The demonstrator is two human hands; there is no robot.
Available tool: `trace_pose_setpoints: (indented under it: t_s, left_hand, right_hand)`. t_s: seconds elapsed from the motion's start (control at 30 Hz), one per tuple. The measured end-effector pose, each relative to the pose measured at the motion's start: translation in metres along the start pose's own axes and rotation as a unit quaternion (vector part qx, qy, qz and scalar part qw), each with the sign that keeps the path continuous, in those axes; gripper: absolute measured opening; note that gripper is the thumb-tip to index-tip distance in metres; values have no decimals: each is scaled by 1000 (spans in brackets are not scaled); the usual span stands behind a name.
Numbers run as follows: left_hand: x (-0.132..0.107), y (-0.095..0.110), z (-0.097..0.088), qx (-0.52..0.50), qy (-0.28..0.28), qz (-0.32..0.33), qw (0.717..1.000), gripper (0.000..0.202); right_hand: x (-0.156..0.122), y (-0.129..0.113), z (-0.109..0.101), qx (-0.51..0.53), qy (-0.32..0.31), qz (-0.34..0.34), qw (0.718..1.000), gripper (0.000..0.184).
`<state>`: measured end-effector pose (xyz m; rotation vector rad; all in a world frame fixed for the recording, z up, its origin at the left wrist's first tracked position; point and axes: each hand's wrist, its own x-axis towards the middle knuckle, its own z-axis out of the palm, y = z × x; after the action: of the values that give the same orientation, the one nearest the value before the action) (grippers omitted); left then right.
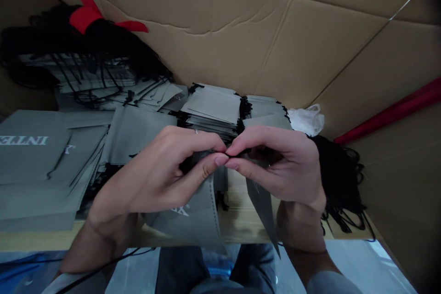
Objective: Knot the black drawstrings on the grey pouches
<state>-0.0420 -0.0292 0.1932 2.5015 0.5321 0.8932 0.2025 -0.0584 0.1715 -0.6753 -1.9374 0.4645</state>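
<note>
Cardboard sheets [310,41] line the back and sides of the work spot, and a light wooden surface [241,220] runs in front of the person. Both hands are closed in a tight pinch, fingertips meeting at the middle: the left hand [155,170] and right hand [279,165] grip a black cord [246,151] at the top of a grey fabric bag [193,216], whose body hangs down toward the surface edge with white lettering showing. The fingers hide how the cord runs inside the pinch. A stack of grey bags [212,105] sits just beyond the hands, with a looser pile of printed bags [31,165] to the left and a tangle of black cords [339,179] beside the right wrist. The main risk lies in the cord — so thin a line could slide out of a small pinch if the grip eases, with the soft bag's weight tugging on it. A careless elbow could also shove the stacks — or snag loose cords and knot them together.
</note>
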Motion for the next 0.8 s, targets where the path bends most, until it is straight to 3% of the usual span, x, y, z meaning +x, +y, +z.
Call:
trace_pose_setpoints:
  t_s: [0.2, 0.4, 0.8]
  left_hand:
    - [0, -2, -2, -44, -13, 20, 999, 31]
    - [-5, -9, -5, -117, -5, -12, 993, 32]
    - [-1, 0, -4, -69, 24, -62, 995, 29]
  right_hand:
    - [0, 5, 0, 45, -3, -23, 999, 15]
    - [-2, 6, 6, 96, 18, -10, 995, 17]
    - [-4, -5, -9, -72, 44, 7, 996, 14]
